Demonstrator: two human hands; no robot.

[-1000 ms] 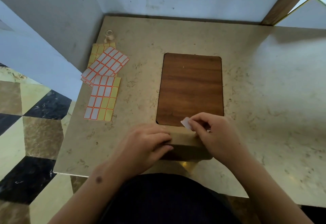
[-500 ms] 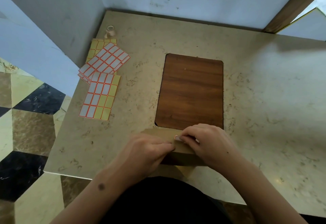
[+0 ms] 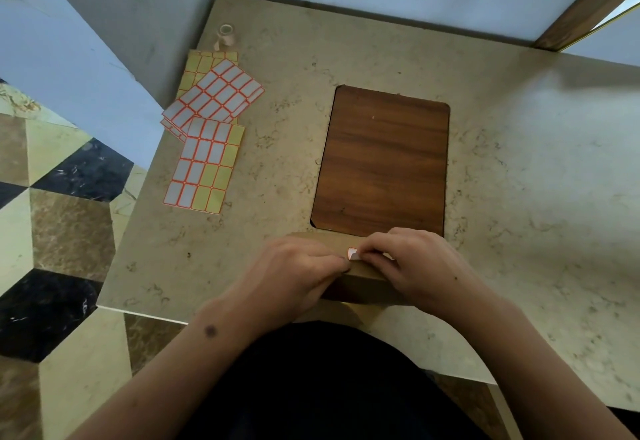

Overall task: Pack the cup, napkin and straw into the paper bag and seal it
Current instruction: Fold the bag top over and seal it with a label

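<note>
Both hands (image 3: 294, 273) (image 3: 415, 266) apparently press sticker (image 3: 352, 253) onto sideways-lying paper bag (image 3: 363, 278).

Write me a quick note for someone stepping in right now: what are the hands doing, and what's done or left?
Left hand holds down the folded top of the paper bag at the table's near edge. Right hand presses a white sticker onto the fold. Cup, napkin and straw are out of sight, presumably inside. Left: smooth the sticker flat. Spare sticker sheets lie far left.

Brown paper bag (image 3: 360, 282); orange-bordered white label (image 3: 352, 253); beige-mottled counter (image 3: 519, 197)
</note>
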